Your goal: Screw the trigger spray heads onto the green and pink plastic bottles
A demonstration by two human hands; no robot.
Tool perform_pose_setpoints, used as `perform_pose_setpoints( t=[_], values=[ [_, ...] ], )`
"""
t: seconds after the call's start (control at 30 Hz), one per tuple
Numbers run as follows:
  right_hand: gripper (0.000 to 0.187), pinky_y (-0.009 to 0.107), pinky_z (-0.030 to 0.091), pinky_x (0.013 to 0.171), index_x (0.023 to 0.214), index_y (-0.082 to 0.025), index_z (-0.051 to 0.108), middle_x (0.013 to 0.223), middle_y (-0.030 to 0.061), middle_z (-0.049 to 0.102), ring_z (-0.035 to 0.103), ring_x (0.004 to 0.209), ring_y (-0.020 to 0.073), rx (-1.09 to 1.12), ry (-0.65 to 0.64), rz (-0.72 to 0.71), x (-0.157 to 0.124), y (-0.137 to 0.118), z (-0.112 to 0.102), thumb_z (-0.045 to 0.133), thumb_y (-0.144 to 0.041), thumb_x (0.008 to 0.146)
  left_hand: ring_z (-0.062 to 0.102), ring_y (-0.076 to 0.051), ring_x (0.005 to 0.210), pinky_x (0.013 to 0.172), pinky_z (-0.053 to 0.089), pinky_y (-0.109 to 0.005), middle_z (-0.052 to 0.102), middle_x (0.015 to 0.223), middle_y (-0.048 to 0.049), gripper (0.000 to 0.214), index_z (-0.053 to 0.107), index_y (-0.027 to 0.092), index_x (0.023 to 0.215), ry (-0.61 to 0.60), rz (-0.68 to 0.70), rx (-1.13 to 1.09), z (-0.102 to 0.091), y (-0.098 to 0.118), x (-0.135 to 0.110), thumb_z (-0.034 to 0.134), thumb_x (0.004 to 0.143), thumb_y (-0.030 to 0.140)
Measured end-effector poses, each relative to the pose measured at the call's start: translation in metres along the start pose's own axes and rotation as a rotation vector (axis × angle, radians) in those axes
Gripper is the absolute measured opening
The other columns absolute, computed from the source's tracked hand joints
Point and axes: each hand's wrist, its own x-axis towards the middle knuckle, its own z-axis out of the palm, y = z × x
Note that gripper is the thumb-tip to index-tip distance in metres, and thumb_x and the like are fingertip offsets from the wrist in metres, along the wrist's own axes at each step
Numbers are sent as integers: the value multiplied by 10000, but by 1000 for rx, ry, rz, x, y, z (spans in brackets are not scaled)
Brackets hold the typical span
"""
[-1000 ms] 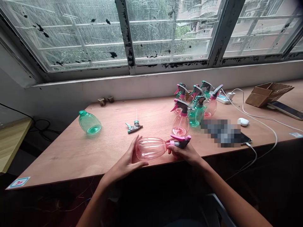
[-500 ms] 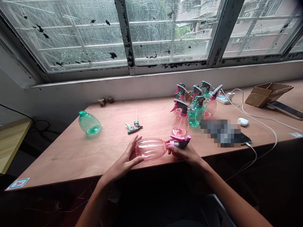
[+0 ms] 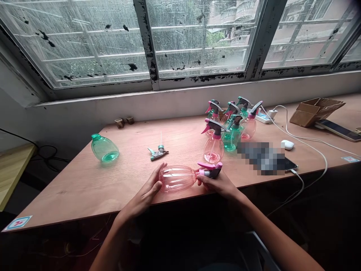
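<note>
Near the front edge of the table, a clear pink spray bottle [image 3: 177, 178] lies on its side between my hands, its trigger head pointing right. My right hand [image 3: 218, 184] is closed around the pink collar and dark head, thumb on the near side. At the other end, my left hand [image 3: 149, 188] cups the bottle's base, thumb and fingers against it. Behind my left hand lies a loose green-and-grey spray trigger head [image 3: 160, 152] with its tube pointing up. Farther left stands an open green bottle [image 3: 105, 148] without a head.
Several pink and green spray bottles [image 3: 231, 137] with heads fitted stand at the right back. Right of them are a charging phone [image 3: 289, 164], a white earbud case [image 3: 287, 145], cables and a cardboard box [image 3: 313, 112]. Two small brown cups [image 3: 119, 123] sit near the wall.
My left thumb has drawn back from over the bottle's side to its base. The trigger head has shifted slightly left and turned a little. The whole view has moved slightly.
</note>
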Motion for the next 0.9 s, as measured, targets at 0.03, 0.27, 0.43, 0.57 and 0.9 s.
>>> perform_pose_setpoints(
  t=[0.03, 0.27, 0.43, 0.57, 0.9],
  values=[
    [357, 245, 269, 446, 711, -157, 694, 515, -39, 476, 392, 460, 94, -2, 8, 1, -1, -1, 1, 715, -479, 864, 122, -324, 1538, 1265, 88, -474, 185, 1674, -33, 699, 230, 276, 1573, 10, -17, 13, 1, 2, 0, 398, 978, 602],
    [352, 243, 317, 447, 746, -160, 692, 635, 9, 591, 438, 493, 103, -13, 57, 7, -3, -7, 6, 703, -489, 870, 153, -292, 1537, 1264, 162, -432, 190, 1673, -2, 717, 208, 310, 1573, 0, -58, 37, 2, 8, -2, 531, 962, 503],
    [352, 244, 304, 431, 737, -171, 680, 630, 9, 604, 431, 474, 102, 1, 95, -5, -3, -5, 5, 701, -496, 869, 175, -293, 1532, 1257, 191, -449, 122, 1686, -9, 950, 66, 362, 1583, -26, -11, 69, 3, 1, -3, 700, 877, 422],
    [311, 244, 294, 437, 812, -175, 698, 674, 13, 626, 434, 484, 98, 27, 93, -6, -3, -1, 3, 725, -482, 854, 140, -311, 1537, 1264, 146, -463, 107, 1688, -18, 966, 70, 351, 1586, -30, -23, 74, 2, -1, -4, 705, 866, 458],
    [328, 245, 236, 424, 813, -177, 676, 639, -14, 554, 383, 485, 88, 56, 125, 34, -3, -2, 2, 752, -496, 823, 218, -294, 1521, 1248, 229, -454, 142, 1683, -2, 880, 81, 380, 1579, -23, -15, 51, 3, 1, -2, 651, 911, 437]
  ],
)
